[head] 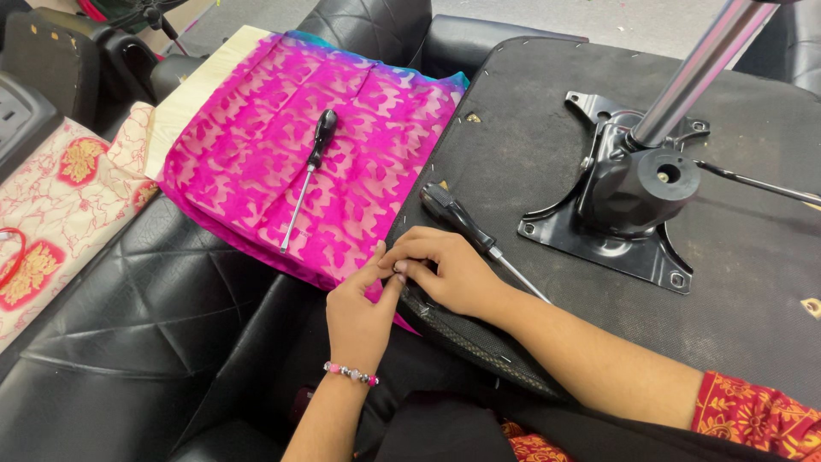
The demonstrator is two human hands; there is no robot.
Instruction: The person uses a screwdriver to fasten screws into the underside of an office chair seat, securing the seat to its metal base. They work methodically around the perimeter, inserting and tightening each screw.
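Both hands meet at the near edge of the upturned black fabric-covered chair seat base [753, 257]. The left hand [359, 312] and right hand [449, 269] pinch together on something small, probably a staple; it is too small to tell. A black-handled screwdriver [466, 227] lies under the right hand, within reach. A second black-handled screwdriver [310, 171] rests apart on the pink patterned cloth [256, 120].

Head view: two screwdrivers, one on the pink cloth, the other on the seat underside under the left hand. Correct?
Not quite. The head view shows the second screwdriver under the right hand, not the left hand. The first screwdriver does lie on the pink cloth.
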